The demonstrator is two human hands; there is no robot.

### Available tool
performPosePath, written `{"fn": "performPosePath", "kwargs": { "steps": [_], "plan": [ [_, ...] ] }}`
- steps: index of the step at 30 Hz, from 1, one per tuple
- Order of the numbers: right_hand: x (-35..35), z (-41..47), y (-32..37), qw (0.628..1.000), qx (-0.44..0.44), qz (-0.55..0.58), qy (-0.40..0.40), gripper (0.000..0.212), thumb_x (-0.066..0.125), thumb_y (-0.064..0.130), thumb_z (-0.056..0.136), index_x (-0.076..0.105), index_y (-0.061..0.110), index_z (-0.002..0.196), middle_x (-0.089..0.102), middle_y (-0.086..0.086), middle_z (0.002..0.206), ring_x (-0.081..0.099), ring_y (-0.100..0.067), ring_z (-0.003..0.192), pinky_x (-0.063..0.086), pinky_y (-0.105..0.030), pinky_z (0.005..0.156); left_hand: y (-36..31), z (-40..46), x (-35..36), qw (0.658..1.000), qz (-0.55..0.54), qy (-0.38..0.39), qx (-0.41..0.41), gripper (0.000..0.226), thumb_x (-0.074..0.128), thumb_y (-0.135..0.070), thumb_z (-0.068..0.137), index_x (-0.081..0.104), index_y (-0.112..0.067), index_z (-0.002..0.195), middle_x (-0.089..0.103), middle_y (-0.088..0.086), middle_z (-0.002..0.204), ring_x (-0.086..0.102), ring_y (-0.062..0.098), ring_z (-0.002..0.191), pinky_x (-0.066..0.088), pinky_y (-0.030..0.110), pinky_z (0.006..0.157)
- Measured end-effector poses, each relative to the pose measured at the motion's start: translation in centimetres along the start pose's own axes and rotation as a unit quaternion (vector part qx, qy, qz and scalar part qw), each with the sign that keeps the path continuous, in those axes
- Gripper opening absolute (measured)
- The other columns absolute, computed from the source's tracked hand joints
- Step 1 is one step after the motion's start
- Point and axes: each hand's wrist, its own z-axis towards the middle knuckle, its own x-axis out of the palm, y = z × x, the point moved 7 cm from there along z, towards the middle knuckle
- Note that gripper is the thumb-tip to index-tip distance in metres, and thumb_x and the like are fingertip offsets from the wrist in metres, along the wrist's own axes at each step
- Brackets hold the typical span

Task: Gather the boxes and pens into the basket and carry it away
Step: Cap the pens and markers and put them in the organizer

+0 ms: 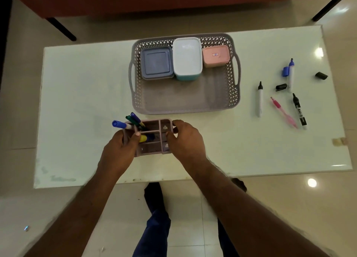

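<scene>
A grey perforated basket (185,104) sits on the white table (77,86), holding a blue-grey box (156,62), a white box (187,57) and a pink box (216,55) along its far side. Just in front of the basket, a mauve pen organizer (152,147) with several markers (133,121) standing in its left compartments is gripped at both ends. My left hand (123,148) holds its left end and my right hand (185,141) holds its right end. At the table's right lie loose pens: a white marker (259,100), a pink pen (283,113), a black marker (299,111) and a blue-capped marker (290,75).
Two loose black caps (281,87) (321,75) lie among the pens on the right. A brown sofa (173,0) with black legs stands beyond the table. My legs (154,214) are below the near table edge on a glossy tiled floor.
</scene>
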Motion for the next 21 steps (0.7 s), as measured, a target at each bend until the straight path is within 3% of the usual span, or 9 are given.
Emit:
{"fn": "performPosePath", "kwargs": {
  "steps": [5,10,21],
  "plan": [
    [-3.6,-2.0,-2.4,1.0,0.004,0.025,-0.017,0.034,0.045,0.043,0.098,0.063,0.022,0.118,0.069,0.004,0.111,0.064,-0.016,0.091,0.046,-0.026,0.075,-2.2,-2.8,1.6,0.999,-0.002,0.017,0.028,0.044,0.046,-0.059,0.092,0.059,-0.025,0.116,0.068,-0.008,0.1,0.06,0.016,0.094,0.042,0.033,0.079],
    [-8.1,-3.5,-6.4,0.998,0.023,0.029,-0.046,0.038,0.048,0.045,0.096,0.062,0.024,0.124,0.069,0.006,0.115,0.065,-0.013,0.093,0.051,-0.029,0.082,-5.3,-5.8,5.4,0.997,-0.028,0.049,0.053,0.053,0.045,-0.068,0.083,0.058,-0.031,0.119,0.07,-0.011,0.103,0.064,0.012,0.098,0.047,0.035,0.083],
    [-17.8,-4.6,-16.8,0.988,0.085,0.011,-0.13,0.043,0.046,0.056,0.095,0.065,0.027,0.121,0.07,0.009,0.109,0.065,-0.011,0.091,0.048,-0.026,0.079,-14.4,-9.1,15.5,0.989,-0.001,0.092,0.113,0.045,0.048,-0.064,0.09,0.055,-0.033,0.122,0.069,-0.012,0.105,0.064,0.014,0.098,0.05,0.037,0.086]
  ]
}}
